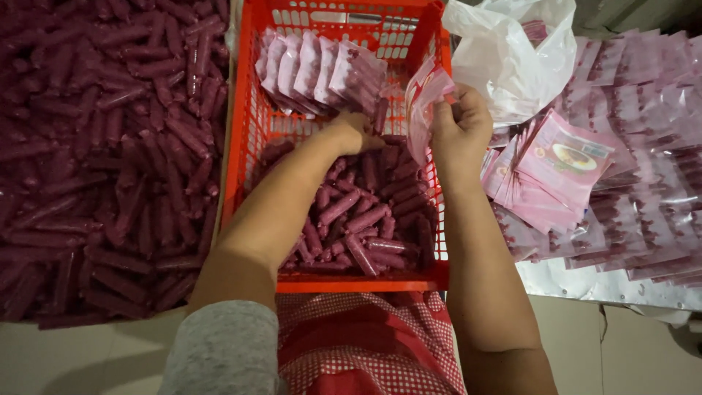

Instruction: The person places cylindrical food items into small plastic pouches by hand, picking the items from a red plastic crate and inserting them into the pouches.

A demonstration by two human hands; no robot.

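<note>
Right hand (459, 126) grips pink pouch (424, 102) just above its fingers.

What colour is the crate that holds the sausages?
The crate is bright orange-red, with slotted walls; the head view shows it plainly.

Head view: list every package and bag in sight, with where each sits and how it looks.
Pink-and-clear flat pouch: held in right hand, above the orange plastic crate.
Filled pink pouches: standing in a row at the crate's far end.
Empty pink printed pouches: fanned stack right of the crate.
Filled pouches: spread at far right.
White plastic bag: crumpled, top right.
</note>
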